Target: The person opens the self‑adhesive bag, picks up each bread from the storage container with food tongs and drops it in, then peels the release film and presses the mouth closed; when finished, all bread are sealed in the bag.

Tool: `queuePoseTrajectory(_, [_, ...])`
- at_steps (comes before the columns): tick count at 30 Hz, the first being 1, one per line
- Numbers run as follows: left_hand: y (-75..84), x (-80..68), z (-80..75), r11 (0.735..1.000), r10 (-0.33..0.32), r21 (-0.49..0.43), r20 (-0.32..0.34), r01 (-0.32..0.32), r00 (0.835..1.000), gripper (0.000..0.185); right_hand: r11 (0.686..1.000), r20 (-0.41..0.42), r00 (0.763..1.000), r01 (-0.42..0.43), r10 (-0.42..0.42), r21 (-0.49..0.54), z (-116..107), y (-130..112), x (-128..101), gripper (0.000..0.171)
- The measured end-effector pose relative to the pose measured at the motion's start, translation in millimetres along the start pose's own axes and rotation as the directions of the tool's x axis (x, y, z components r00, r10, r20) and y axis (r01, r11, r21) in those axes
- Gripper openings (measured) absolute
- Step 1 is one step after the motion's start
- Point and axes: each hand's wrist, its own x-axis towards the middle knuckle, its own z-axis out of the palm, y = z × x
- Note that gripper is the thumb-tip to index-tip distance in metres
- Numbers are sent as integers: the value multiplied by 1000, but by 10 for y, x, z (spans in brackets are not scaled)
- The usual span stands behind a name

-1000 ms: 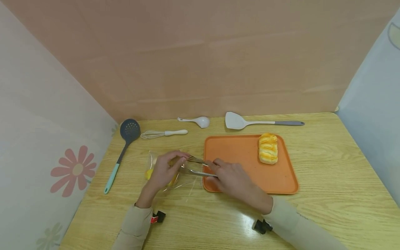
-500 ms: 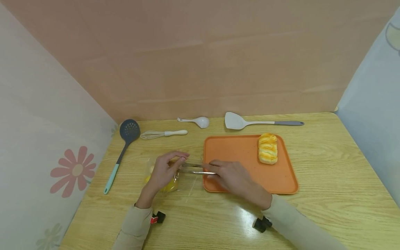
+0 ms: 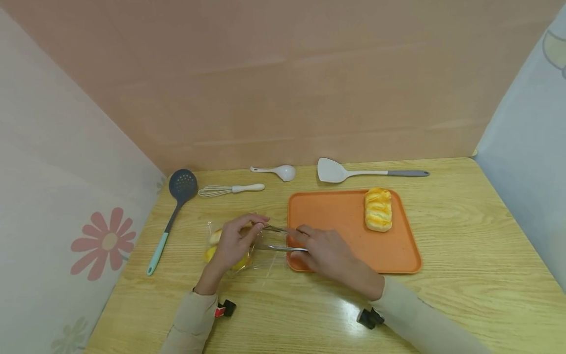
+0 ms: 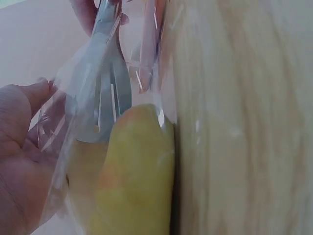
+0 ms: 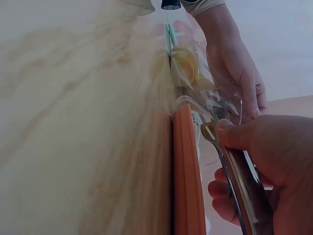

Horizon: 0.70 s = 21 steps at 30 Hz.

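Note:
My left hand [image 3: 233, 241] pinches the upper edge of a clear plastic bag [image 4: 61, 142] lying left of the tray. Inside the bag are a yellow bread roll [image 4: 139, 176] and a paler piece of bread [image 3: 215, 237], both partly behind the hand in the head view. My right hand [image 3: 329, 250], over the tray's left side, grips metal food tongs [image 3: 285, 248] whose arms stand apart. Their slotted head [image 4: 105, 103] reaches into the bag's mouth, close over the yellow roll. The tips are hidden by my left hand in the head view.
An orange tray [image 3: 331, 216] bears a striped loaf [image 3: 378, 210] at its back right. Behind lie a white ladle [image 3: 285, 172], a whisk [image 3: 232, 189] and a white turner [image 3: 333, 171] with a grey handle. A dark skimmer [image 3: 183, 186] lies far left.
The tongs' arms came closer together half a second ago and have spread apart again now. Both hands stay almost where they were, and the left keeps its hold on the bag.

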Motion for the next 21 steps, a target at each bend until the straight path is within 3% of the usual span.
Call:
queuePoseTrajectory(9, [-16,-7,33,1000,-2,-31,11,2,1000,11,1000,-9,1000,23,-23,17,7,-24,20,40])
queuePoseTrajectory(12, [-5,-9,50,1000,27,-11,9,-27,1000,9,999,-8,1000,9,-8,37,25,-29,18,39])
queuePoseTrajectory(15, [-17,2,58,996,77,45,3,-77,997,8,989,32,998,-52,48,139,24,-17,15,38])
queuePoseTrajectory(19, [-52,20,54,988,124,96,-8,-123,992,11,931,108,984,-166,138,324,1,0,22,37])
queuePoseTrajectory(21, [-66,19,49,988,128,92,-8,-127,992,12,916,120,981,-184,151,356,4,3,24,36])
